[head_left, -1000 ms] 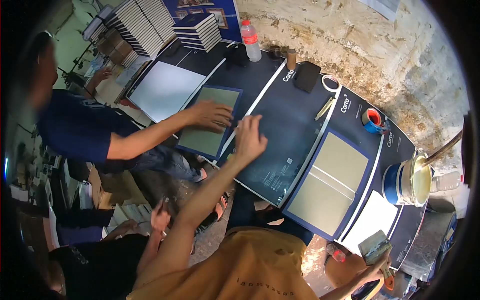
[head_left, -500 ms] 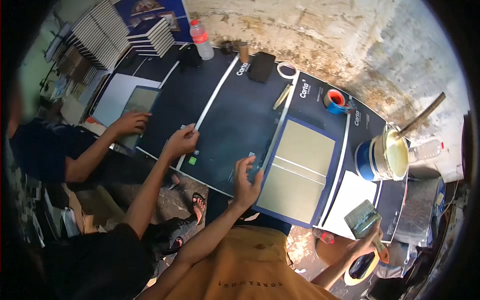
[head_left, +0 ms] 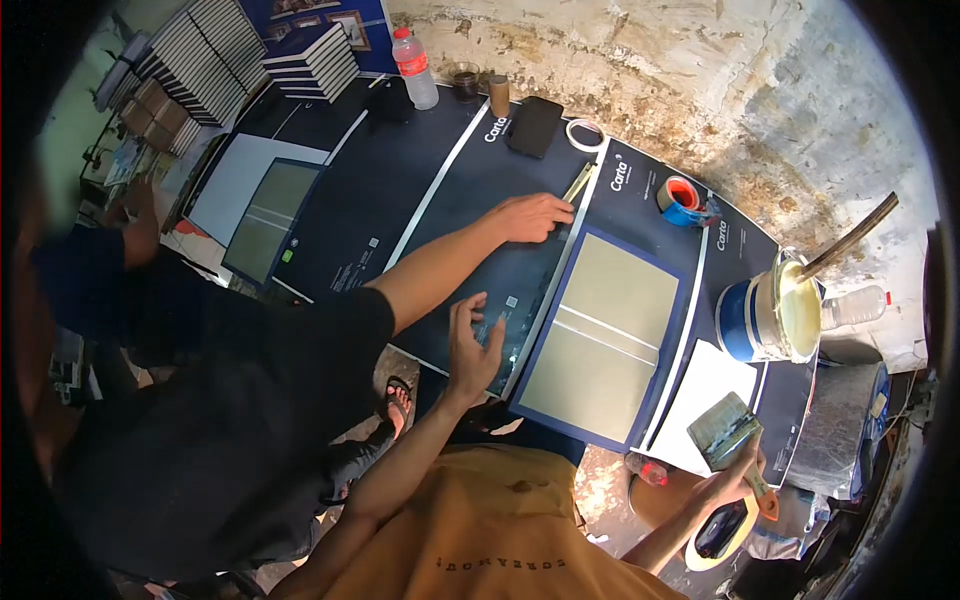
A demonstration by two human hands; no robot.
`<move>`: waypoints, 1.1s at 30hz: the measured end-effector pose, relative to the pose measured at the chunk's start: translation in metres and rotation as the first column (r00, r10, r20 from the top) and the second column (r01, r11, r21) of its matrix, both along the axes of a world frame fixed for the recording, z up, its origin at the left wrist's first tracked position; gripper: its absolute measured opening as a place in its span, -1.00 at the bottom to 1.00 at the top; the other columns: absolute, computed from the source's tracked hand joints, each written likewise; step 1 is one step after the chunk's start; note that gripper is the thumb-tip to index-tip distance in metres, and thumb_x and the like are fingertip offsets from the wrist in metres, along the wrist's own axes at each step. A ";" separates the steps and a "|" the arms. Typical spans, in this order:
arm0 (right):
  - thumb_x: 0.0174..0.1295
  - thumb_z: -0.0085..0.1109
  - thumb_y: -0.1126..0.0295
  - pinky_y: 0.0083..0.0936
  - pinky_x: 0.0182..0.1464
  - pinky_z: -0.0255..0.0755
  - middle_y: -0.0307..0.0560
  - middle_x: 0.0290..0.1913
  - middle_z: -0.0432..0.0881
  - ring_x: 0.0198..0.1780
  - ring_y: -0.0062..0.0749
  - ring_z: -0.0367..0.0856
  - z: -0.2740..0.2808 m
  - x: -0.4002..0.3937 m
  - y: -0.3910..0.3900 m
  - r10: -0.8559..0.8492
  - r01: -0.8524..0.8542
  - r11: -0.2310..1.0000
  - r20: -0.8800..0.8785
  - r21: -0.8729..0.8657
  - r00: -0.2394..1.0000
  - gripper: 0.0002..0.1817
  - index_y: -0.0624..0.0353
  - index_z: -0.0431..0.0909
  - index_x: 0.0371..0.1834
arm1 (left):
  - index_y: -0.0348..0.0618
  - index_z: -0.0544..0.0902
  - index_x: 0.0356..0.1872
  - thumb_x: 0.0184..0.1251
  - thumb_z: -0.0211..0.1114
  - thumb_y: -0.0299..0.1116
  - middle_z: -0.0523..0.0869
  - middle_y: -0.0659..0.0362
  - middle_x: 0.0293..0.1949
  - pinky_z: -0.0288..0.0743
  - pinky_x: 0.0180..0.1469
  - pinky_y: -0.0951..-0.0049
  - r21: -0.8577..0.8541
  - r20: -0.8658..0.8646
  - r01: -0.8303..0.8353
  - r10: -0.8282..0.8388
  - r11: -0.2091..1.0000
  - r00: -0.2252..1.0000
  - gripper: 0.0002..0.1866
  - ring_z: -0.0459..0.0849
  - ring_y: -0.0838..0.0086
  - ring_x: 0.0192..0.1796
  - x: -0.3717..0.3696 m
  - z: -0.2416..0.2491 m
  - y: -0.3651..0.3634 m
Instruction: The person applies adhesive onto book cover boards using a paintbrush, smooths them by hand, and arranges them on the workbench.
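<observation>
My left hand [head_left: 472,350] hangs over the near edge of the dark table, fingers apart and holding nothing. To its right lies a blue cover sheet [head_left: 548,388] with two beige boards [head_left: 615,290] on it and a narrow white-edged strip between them. My right hand [head_left: 742,468] grips a wide brush [head_left: 724,432] by its wooden handle, over the near end of a white paper sheet [head_left: 705,385]. A co-worker's hand [head_left: 540,217] touches or nearly touches a thin yellowish tool [head_left: 579,182] beyond the cover.
A glue bucket [head_left: 798,310] with a stick stands at the right. Tape rolls [head_left: 680,200], a black pouch [head_left: 535,127] and a bottle [head_left: 415,70] line the wall side. Another cover [head_left: 270,215] and stacked books [head_left: 310,62] are left. A co-worker leans in from the left.
The near co-worker's arm has reached right across the table to the thin tool. Another co-worker's hand has left the far-left cover. My left hand has shifted slightly left.
</observation>
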State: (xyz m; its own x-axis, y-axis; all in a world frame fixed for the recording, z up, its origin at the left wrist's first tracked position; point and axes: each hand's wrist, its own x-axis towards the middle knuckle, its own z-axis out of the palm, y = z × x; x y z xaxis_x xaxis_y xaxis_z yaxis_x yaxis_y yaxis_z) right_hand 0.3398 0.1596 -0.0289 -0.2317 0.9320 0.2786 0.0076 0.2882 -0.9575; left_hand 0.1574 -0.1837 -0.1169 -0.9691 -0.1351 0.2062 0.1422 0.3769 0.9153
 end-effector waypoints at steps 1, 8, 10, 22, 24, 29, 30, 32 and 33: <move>0.35 0.27 0.26 -0.50 -0.01 0.50 -0.18 -0.26 0.60 -0.18 -0.57 0.54 -0.001 0.000 0.000 0.007 -0.007 1.000 -0.006 -0.001 1.000 -0.74 0.26 0.56 -0.29 | -0.31 0.47 0.18 0.27 0.32 -0.46 0.52 -0.03 0.00 0.43 0.07 0.31 0.000 -0.002 0.000 0.000 1.000 1.000 -0.55 0.50 0.28 -0.05 0.000 0.000 0.000; 0.35 0.28 0.26 -0.51 -0.04 0.49 -0.19 -0.29 0.59 -0.21 -0.58 0.53 -0.008 0.006 0.007 0.003 -0.003 1.000 -0.018 0.008 1.000 -0.74 0.25 0.53 -0.33 | -0.19 0.50 0.21 0.26 0.35 -0.41 0.56 0.10 0.02 0.38 -0.09 0.42 -0.022 -0.022 -0.015 0.015 1.000 1.000 -0.52 0.53 0.43 -0.07 0.000 -0.012 0.000; 0.34 0.29 0.25 -0.52 -0.05 0.48 -0.20 -0.30 0.59 -0.22 -0.58 0.52 -0.006 0.006 0.006 0.002 -0.002 1.000 -0.029 0.014 1.000 -0.73 0.25 0.53 -0.33 | -0.19 0.50 0.21 0.26 0.34 -0.41 0.56 0.10 0.02 0.38 -0.09 0.41 -0.029 -0.012 -0.013 0.013 1.000 1.000 -0.52 0.52 0.42 -0.07 0.000 -0.013 0.000; 0.33 0.30 0.21 -0.51 -0.01 0.47 -0.18 -0.29 0.59 -0.20 -0.56 0.52 -0.004 0.006 0.000 -0.028 0.027 1.000 0.016 0.012 0.999 -0.69 0.28 0.54 -0.31 | -0.18 0.51 0.21 0.27 0.34 -0.41 0.56 0.10 0.03 0.38 -0.08 0.41 -0.025 0.001 -0.012 0.012 1.000 1.000 -0.53 0.52 0.41 -0.05 0.000 -0.011 -0.002; 0.32 0.31 0.20 -0.50 0.00 0.47 -0.16 -0.28 0.60 -0.19 -0.55 0.53 -0.002 0.006 0.000 -0.035 0.035 0.999 0.022 0.003 0.999 -0.68 0.29 0.55 -0.30 | -0.18 0.51 0.21 0.28 0.33 -0.41 0.56 0.10 0.04 0.38 -0.06 0.41 -0.041 -0.001 -0.015 0.015 0.999 1.000 -0.53 0.52 0.41 -0.04 0.000 -0.012 -0.003; 0.27 0.36 0.15 -0.39 0.04 0.50 -0.07 -0.14 0.66 -0.12 -0.45 0.59 0.019 0.004 0.021 -0.061 0.052 0.987 0.054 0.155 0.997 -0.61 0.32 0.64 -0.13 | -0.20 0.50 0.21 0.30 0.31 -0.42 0.54 0.09 0.06 0.40 -0.02 0.38 -0.092 -0.009 -0.016 0.016 0.996 1.000 -0.55 0.52 0.40 -0.01 -0.001 -0.029 -0.009; 0.26 0.37 0.13 -0.37 0.04 0.51 -0.06 -0.11 0.66 -0.12 -0.44 0.60 0.034 0.000 0.029 -0.092 0.077 0.974 0.060 0.214 0.994 -0.58 0.32 0.65 -0.11 | -0.21 0.50 0.21 0.30 0.31 -0.43 0.54 0.08 0.06 0.40 -0.01 0.37 -0.107 -0.012 -0.014 0.013 0.994 1.000 -0.55 0.52 0.39 -0.01 -0.003 -0.034 -0.011; 0.28 0.36 0.14 -0.33 0.12 0.49 -0.03 -0.02 0.67 -0.03 -0.38 0.61 0.067 -0.002 0.063 -0.111 0.111 0.940 -0.019 0.323 0.994 -0.54 0.35 0.64 0.03 | -0.24 0.49 0.20 0.29 0.29 -0.47 0.52 0.03 0.07 0.41 0.04 0.32 -0.128 -0.012 0.008 -0.010 0.992 1.000 -0.56 0.52 0.31 0.01 -0.003 -0.039 -0.013; 0.28 0.35 0.11 -0.34 0.17 0.47 -0.02 0.06 0.65 0.04 -0.36 0.61 0.088 -0.005 0.080 -0.140 0.143 0.928 -0.035 0.345 0.990 -0.50 0.33 0.63 0.07 | -0.27 0.47 0.20 0.28 0.28 -0.49 0.51 -0.02 0.08 0.42 0.08 0.27 -0.133 -0.008 0.023 -0.025 0.991 1.000 -0.55 0.52 0.25 0.04 -0.002 -0.041 -0.013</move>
